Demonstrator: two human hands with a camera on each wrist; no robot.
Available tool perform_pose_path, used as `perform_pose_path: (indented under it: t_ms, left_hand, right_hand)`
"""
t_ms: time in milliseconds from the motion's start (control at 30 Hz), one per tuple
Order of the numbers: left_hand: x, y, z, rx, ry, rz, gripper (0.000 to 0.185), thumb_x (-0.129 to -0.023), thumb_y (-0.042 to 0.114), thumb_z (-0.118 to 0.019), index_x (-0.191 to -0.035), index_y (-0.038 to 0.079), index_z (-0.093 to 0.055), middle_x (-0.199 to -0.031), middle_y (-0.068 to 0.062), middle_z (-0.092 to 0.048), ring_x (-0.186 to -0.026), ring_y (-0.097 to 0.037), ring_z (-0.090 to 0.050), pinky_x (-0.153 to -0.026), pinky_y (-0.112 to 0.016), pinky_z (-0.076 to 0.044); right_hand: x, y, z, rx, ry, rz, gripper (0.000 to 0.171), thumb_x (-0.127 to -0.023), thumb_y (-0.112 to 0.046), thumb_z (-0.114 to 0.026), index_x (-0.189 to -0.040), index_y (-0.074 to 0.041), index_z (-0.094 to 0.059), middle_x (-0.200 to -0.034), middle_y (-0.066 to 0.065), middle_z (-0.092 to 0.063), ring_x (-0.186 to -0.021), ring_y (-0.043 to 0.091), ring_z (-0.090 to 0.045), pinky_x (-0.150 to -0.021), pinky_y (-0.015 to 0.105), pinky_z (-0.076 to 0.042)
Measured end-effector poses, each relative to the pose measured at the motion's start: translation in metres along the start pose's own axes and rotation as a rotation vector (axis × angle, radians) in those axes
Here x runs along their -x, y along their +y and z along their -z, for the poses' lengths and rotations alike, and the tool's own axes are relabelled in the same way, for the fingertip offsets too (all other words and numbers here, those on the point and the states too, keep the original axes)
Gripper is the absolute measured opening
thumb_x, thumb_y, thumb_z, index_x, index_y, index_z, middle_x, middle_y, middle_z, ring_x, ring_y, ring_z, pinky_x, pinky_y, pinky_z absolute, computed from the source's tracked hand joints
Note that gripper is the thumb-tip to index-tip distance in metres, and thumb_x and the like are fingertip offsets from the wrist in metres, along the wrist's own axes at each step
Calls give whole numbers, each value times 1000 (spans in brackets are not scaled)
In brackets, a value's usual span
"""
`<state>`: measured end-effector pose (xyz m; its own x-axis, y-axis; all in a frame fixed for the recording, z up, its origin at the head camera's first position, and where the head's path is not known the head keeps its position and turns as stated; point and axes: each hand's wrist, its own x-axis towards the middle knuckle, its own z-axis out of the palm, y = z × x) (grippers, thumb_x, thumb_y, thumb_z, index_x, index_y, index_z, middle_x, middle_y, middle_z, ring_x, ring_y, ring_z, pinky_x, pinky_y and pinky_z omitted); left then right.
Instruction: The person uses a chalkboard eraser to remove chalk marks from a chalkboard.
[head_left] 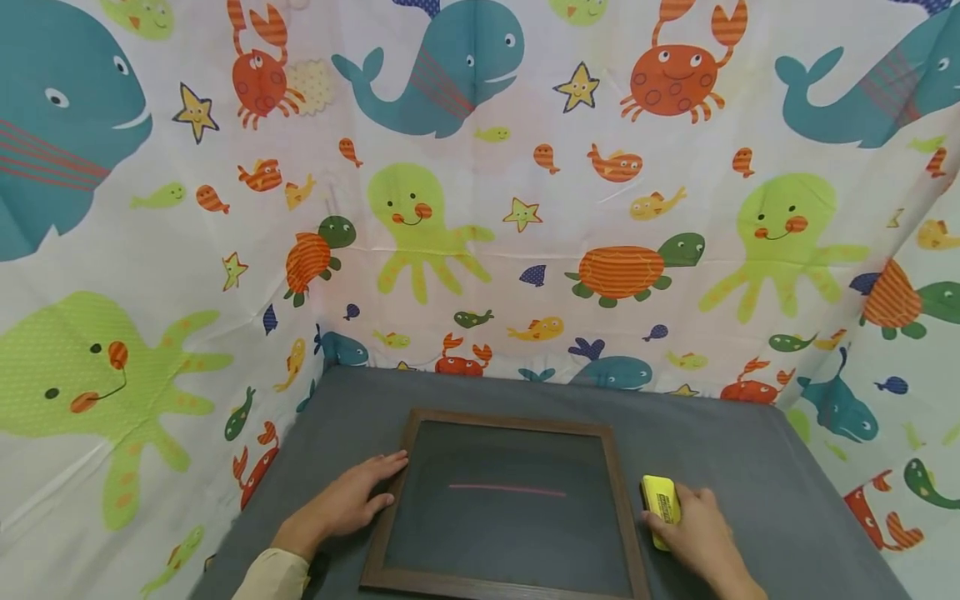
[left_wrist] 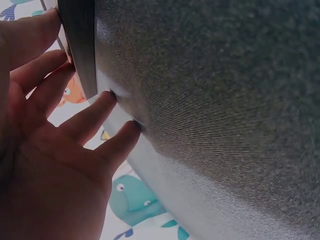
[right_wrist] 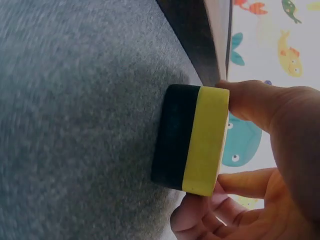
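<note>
Two hands are on the grey table (head_left: pixel 750 450). My left hand (head_left: pixel 341 504) lies flat, fingers straight, against the left rail of the framed chalkboard (head_left: pixel 510 508), steadying it. My right hand (head_left: pixel 697 533) pinches the yellow eraser (head_left: pixel 662 502) just beside the right rail, dark felt down. One pink chalk line (head_left: pixel 507 490) remains, so I judge the next move is lifting the eraser onto it.

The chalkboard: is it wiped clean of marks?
No, a pink chalk line runs across the middle of the chalkboard.
</note>
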<state>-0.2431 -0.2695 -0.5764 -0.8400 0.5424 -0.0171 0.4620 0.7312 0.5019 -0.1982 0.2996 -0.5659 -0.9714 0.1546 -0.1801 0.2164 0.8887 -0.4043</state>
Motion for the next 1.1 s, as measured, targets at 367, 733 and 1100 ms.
perform_pose_path:
  t_ms: [367,733,1100]
  left_hand:
    - [-1,5,2,37,-9,7,61,-108,14,-69,-165,3,-49,-175,-16,-42,-158,-56,-38,-123,-76,-34]
    - [0,2,4,44,2,-4,61,-108,13,-70,-164,3,-49,-174,-17,-42,-156,-56,-39,-123,-75,-34]
    - [0,4,5,36,1,-19,61,-107,13,-70,-164,3,-50,-173,-18,-44,-156,-56,-41,-122,-75,-35]
  right_hand:
    - [2,1,12,-8,48,-13,91,-97,-50,-77,-143,23,-50,-109,30,-60,-88,34,-57,-68,45,-51]
    - [9,-54,39,-22,131,84,82,-93,-51,-80,-135,18,-63,-100,22,-66,-83,28,-60,-60,37,-49]
    - [11,-110,-11,-14,120,132,73,-89,-46,-87,-128,13,-67,-93,15,-62,-78,26,-59,-65,43,-51]
